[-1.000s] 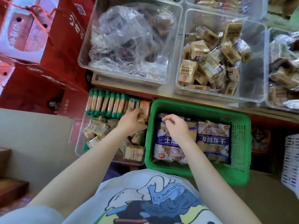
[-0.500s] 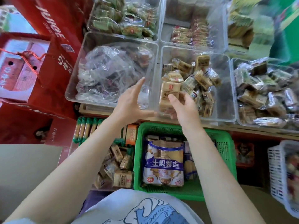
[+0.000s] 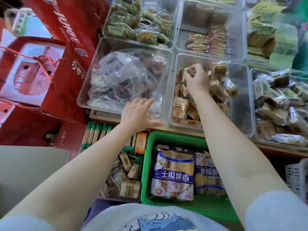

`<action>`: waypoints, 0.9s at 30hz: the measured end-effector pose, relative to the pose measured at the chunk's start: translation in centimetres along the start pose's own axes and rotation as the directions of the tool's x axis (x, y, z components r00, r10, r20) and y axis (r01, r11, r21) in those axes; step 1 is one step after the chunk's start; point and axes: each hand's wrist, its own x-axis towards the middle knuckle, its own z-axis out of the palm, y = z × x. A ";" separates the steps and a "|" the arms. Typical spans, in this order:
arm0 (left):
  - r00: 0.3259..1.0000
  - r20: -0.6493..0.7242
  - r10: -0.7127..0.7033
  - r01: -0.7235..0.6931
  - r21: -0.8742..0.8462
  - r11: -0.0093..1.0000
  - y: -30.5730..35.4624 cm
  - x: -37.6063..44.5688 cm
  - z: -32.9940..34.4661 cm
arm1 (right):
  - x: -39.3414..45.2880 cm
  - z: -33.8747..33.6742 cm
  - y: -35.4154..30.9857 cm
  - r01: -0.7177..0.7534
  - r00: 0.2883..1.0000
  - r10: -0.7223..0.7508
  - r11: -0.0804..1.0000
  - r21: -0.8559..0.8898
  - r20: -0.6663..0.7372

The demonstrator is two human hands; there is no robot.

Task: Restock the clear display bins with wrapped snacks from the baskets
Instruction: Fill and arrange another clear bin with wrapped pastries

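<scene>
My right hand [image 3: 196, 80] reaches into the middle clear display bin [image 3: 240, 114], which holds a pile of tan wrapped snacks [image 3: 180, 108]. Its fingers are pinched around one small wrapped snack [image 3: 190, 71] at the far side of the pile. My left hand [image 3: 137, 113] lies flat and open, fingers spread, on the front rim between that bin and the clear bin holding a crumpled plastic bag [image 3: 126, 77]. Below, a green basket [image 3: 175, 139] holds two blue-and-tan biscuit bags [image 3: 173, 174]. A lower clear bin [image 3: 128, 190] carries more small tan snacks.
Red gift boxes [image 3: 55, 67] stand stacked at the left. More clear bins hold green snacks [image 3: 141, 25], red-orange packs [image 3: 208, 42] and wrapped cakes [image 3: 280, 104]. A white basket [image 3: 298, 177] sits at the right edge. Green-capped biscuit rolls [image 3: 95, 134] line the lower bin.
My right hand has moved from the bin's front edge deeper over the snack pile. My left hand has dropped lower onto the front rim. Earlier both hands were down in the baskets.
</scene>
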 end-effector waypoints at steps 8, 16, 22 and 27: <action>0.999 -0.040 0.021 -0.022 -0.030 0.999 0.1 0.1 -0.3 | -6.3 -0.9 0.3 0.161 0.977 -0.170 0.984 -0.075 -0.129; 0.857 -0.472 -0.207 -0.074 -0.509 0.858 -4.0 -8.0 1.8 | -22.8 4.5 1.7 0.226 0.941 -0.272 0.947 0.228 0.201; 0.860 0.141 -0.491 0.510 -0.263 0.819 -11.5 -15.3 9.6 | -27.2 10.9 3.7 -0.063 0.795 0.022 0.997 0.047 0.606; 0.836 0.270 -0.477 0.531 -0.183 0.828 -13.4 -17.7 11.6 | -28.6 12.5 2.6 -0.042 0.766 0.044 0.999 -0.018 0.641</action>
